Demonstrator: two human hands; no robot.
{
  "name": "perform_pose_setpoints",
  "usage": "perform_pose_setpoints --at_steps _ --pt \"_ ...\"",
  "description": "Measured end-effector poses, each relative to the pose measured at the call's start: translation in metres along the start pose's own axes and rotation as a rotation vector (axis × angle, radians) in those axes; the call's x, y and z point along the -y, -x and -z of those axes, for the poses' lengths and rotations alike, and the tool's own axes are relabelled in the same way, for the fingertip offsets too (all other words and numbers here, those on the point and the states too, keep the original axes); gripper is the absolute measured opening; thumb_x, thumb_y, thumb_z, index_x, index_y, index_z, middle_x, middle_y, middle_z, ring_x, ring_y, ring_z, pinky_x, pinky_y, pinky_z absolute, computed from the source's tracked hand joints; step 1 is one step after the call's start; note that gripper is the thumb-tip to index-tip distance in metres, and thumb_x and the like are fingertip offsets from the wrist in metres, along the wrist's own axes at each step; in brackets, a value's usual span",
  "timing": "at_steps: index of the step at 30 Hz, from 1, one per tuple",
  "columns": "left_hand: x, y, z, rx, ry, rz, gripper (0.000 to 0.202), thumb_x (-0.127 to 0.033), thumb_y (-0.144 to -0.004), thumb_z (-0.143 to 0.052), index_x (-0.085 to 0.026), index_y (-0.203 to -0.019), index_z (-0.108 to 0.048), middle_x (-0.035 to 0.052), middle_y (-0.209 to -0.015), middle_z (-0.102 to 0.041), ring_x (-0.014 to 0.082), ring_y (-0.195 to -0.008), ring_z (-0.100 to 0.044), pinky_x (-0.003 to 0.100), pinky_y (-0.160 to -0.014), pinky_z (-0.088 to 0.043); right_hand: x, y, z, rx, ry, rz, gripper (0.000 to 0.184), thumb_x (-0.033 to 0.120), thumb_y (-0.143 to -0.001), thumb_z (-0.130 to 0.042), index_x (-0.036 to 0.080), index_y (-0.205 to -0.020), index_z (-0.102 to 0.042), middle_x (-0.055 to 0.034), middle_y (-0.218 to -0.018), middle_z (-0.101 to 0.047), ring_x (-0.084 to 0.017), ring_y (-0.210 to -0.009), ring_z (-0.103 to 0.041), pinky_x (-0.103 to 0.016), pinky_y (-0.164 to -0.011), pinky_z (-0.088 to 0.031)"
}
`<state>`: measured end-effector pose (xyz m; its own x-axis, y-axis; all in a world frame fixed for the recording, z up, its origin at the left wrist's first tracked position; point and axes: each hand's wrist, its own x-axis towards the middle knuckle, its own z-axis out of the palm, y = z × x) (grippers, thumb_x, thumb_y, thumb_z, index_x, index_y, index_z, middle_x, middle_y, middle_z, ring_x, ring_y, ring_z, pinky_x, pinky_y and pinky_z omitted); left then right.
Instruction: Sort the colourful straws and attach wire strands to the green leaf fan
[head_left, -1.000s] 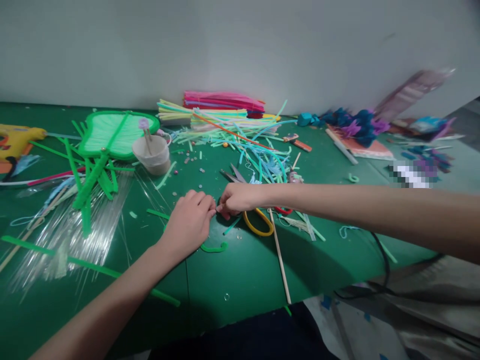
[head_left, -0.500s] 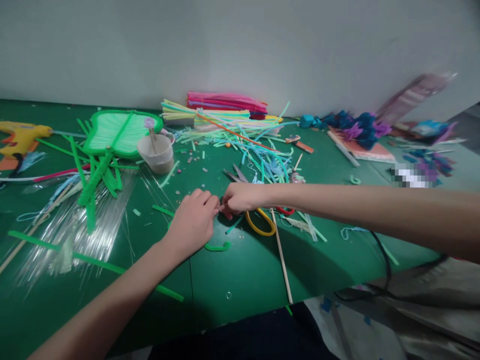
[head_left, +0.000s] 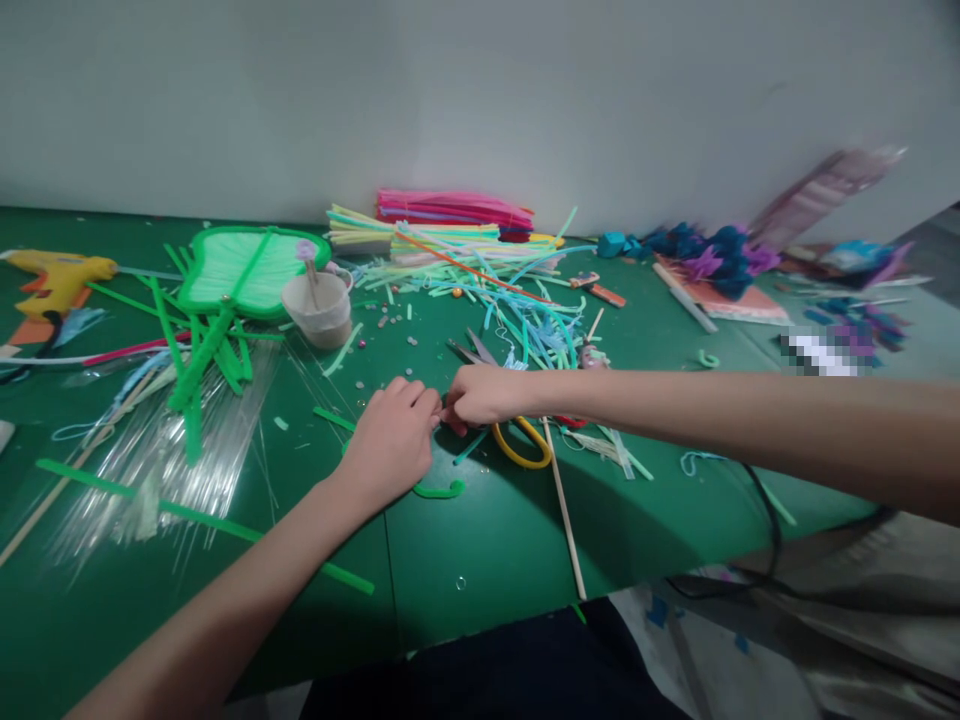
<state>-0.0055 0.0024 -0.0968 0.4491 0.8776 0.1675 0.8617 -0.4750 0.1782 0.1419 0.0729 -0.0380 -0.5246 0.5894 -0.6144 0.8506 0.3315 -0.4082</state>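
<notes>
My left hand (head_left: 395,430) and my right hand (head_left: 486,396) meet fingertip to fingertip low over the green table (head_left: 480,545). Both have their fingers pinched together; whatever lies between them is too small or hidden to make out. Just below my left hand lies a green pipe cleaner (head_left: 441,491) with a curled end, and another green strip (head_left: 334,418) shows on its other side. Scissors with yellow handles (head_left: 523,447) lie partly under my right hand and wrist, their blades pointing away. A short teal piece (head_left: 470,447) rests beside my right hand.
A green pipe-cleaner fan shape (head_left: 244,270), a white cup (head_left: 319,308) and a yellow glue gun (head_left: 56,285) are at the left. Behind my hands lie pipe cleaner bundles (head_left: 450,210). A wooden stick (head_left: 566,520) lies near the front edge, close to a small ring (head_left: 461,583).
The view has shifted slightly, so things at the left appear a little further right. My hands keep the same pinched pose, close together.
</notes>
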Motion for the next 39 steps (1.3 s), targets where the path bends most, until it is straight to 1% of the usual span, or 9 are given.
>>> perform_pose_setpoints --at_steps 11,15,17,20,22,25,31,36,39 --pt "0.0 -0.001 0.0 0.005 0.021 0.014 0.021 -0.02 -0.094 -0.036 -0.015 -0.088 -0.056 0.0092 -0.089 -0.058 0.0245 -0.086 -0.047 0.037 -0.07 -0.038 0.014 0.003 -0.004 -0.056 0.2 -0.085 0.028 0.016 -0.067 -0.055 0.009 -0.085 -0.075 -0.0112 -0.074 -0.07 -0.02 -0.066 -0.061 -0.025 -0.052 -0.036" --pt "0.0 -0.002 0.0 0.014 0.016 0.012 0.021 -0.02 -0.093 -0.037 -0.015 -0.088 -0.057 0.0098 -0.089 -0.058 0.0251 -0.086 -0.047 0.038 -0.07 -0.038 0.013 0.004 -0.005 -0.097 0.219 -0.106 0.026 0.017 -0.067 -0.055 0.007 -0.083 -0.073 -0.0115 -0.07 -0.069 -0.019 -0.063 -0.059 -0.025 -0.05 -0.035" --pt "0.002 -0.002 0.0 0.011 0.036 0.012 0.022 -0.021 -0.094 -0.037 -0.015 -0.087 -0.057 0.0095 -0.089 -0.058 0.0248 -0.085 -0.047 0.039 -0.071 -0.039 0.006 0.002 -0.003 -0.045 0.106 -0.053 0.018 0.017 -0.07 -0.055 0.01 -0.076 -0.071 -0.006 -0.062 -0.062 -0.014 -0.056 -0.053 -0.024 -0.048 -0.032" --pt "0.006 0.001 0.001 -0.002 0.155 0.003 0.022 -0.022 -0.095 -0.037 -0.017 -0.088 -0.057 0.0076 -0.088 -0.058 0.0231 -0.086 -0.047 0.038 -0.075 -0.041 -0.01 -0.001 0.002 0.162 -0.24 0.051 0.016 0.021 -0.079 -0.052 0.013 -0.07 -0.063 0.0041 -0.052 -0.043 -0.007 -0.044 -0.033 -0.022 -0.042 -0.021" --pt "0.009 0.002 0.002 -0.02 0.249 -0.012 0.02 -0.023 -0.095 -0.038 -0.018 -0.092 -0.057 0.0066 -0.09 -0.058 0.0223 -0.087 -0.047 0.037 -0.077 -0.041 -0.019 -0.002 0.007 0.312 -0.465 0.079 0.019 0.023 -0.085 -0.049 0.013 -0.074 -0.06 0.0075 -0.052 -0.033 -0.005 -0.042 -0.023 -0.022 -0.042 -0.015" --pt "0.01 0.004 0.003 -0.047 0.286 -0.028 0.02 -0.023 -0.096 -0.038 -0.018 -0.092 -0.057 0.0062 -0.09 -0.059 0.0217 -0.087 -0.047 0.037 -0.078 -0.042 -0.028 -0.004 0.013 0.433 -0.651 0.105 0.025 0.03 -0.092 -0.047 0.011 -0.085 -0.062 0.0078 -0.056 -0.033 -0.005 -0.043 -0.021 -0.021 -0.042 -0.014" --pt "0.009 0.005 0.006 -0.095 0.362 0.024 0.02 -0.026 -0.096 -0.042 -0.018 -0.092 -0.059 0.0054 -0.089 -0.061 0.0208 -0.088 -0.048 0.036 -0.08 -0.041 -0.038 0.001 0.023 0.389 -0.682 0.159 0.031 0.032 -0.097 -0.042 0.009 -0.098 -0.063 0.0034 -0.064 -0.046 -0.004 -0.045 -0.026 -0.023 -0.044 -0.016" --pt "0.006 0.006 0.011 -0.15 0.432 0.063 0.018 -0.032 -0.093 -0.049 -0.018 -0.096 -0.06 0.0033 -0.089 -0.061 0.0191 -0.089 -0.051 0.034 -0.081 -0.04 -0.039 0.009 0.019 0.365 -0.677 0.188 0.03 0.029 -0.098 -0.043 0.009 -0.092 -0.064 0.0053 -0.06 -0.041 -0.005 -0.047 -0.025 -0.023 -0.046 -0.017" --pt "0.004 0.006 0.017 -0.156 0.491 0.041 0.017 -0.032 -0.093 -0.049 -0.019 -0.089 -0.06 0.0016 -0.082 -0.058 0.0174 -0.083 -0.05 0.032 -0.075 -0.04 -0.036 0.011 0.013 0.363 -0.656 0.209 0.029 0.028 -0.098 -0.043 0.01 -0.091 -0.064 0.0064 -0.059 -0.038 -0.006 -0.048 -0.025 -0.024 -0.047 -0.018"
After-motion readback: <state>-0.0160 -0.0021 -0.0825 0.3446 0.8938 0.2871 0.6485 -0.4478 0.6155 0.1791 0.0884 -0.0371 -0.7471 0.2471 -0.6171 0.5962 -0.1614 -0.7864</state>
